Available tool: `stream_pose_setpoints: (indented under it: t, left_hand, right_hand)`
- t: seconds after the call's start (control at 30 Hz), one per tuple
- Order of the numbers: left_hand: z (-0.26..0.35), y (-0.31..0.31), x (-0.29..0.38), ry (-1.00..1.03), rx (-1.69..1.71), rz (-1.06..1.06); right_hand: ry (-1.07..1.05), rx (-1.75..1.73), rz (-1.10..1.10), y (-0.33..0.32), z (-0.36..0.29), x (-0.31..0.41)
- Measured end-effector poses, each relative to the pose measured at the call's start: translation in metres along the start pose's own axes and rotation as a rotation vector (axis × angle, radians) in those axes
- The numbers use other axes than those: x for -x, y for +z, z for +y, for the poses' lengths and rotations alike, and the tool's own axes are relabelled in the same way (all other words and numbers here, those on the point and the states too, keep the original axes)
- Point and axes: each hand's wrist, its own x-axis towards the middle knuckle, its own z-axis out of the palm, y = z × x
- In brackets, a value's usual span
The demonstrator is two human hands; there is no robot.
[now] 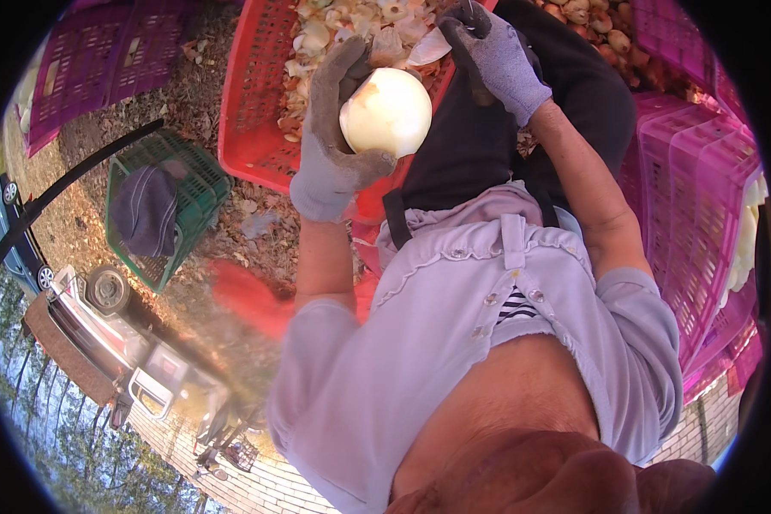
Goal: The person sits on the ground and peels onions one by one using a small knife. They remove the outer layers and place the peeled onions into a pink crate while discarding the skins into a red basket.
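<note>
My left hand (334, 141), in a grey work glove with a darker palm, is closed around a large peeled white onion (389, 114). A brownish patch marks the onion's upper left side. My right hand (495, 58), also gloved, is up and to the right of the onion, fingers curled around what looks like a small knife. Its pale blade (429, 48) points left, apart from the onion; the grip is mostly hidden by the glove. Beneath both hands, a red plastic crate (257, 96) holds onion skins and peelings (315, 38).
Unpeeled onions (601, 29) lie at the upper right. Purple crates (687, 167) stand close on my right, another purple crate (103, 58) at far left. A dark cloth (146, 209) lies on a green crate (193, 199). Vehicles, including a car (22, 238), stand farther left.
</note>
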Motion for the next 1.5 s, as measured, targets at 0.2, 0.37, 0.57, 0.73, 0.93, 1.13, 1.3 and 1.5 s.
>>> stream_pose_setpoints:
  t: [0.2,0.37,0.57,0.73,0.93,1.13,1.3,1.5]
  left_hand:
    - [0.003,0.004,-0.004,-0.02,0.121,0.031]
    - [-0.024,-0.008,-0.017,0.084,-0.062,0.023]
    - [-0.023,-0.003,-0.028,-0.275,0.217,0.068]
    - [-0.023,-0.001,-0.028,-0.321,0.296,-0.081]
    - [-0.015,0.024,-0.027,-0.107,-0.006,0.002]
    - [-0.019,0.069,-0.033,0.022,0.11,0.06]
    - [-0.034,0.075,-0.042,-0.042,-0.006,0.082]
    - [-0.031,0.08,-0.047,-0.185,-0.143,0.114]
  right_hand:
    - [-0.073,-0.288,-0.135,-0.013,-0.021,0.008]
    - [-0.012,-0.483,-0.443,-0.028,-0.032,0.045]
    - [-0.265,-0.185,-0.307,-0.021,-0.005,0.055]
    - [0.004,-0.376,-0.374,-0.028,0.0,0.056]
    - [0.101,-0.576,-0.364,-0.037,-0.011,0.056]
    - [0.132,-0.689,-0.414,-0.054,-0.008,0.056]
    - [-0.142,-0.269,-0.055,-0.07,-0.001,0.056]
    - [-0.289,0.126,0.082,-0.069,0.027,0.061]
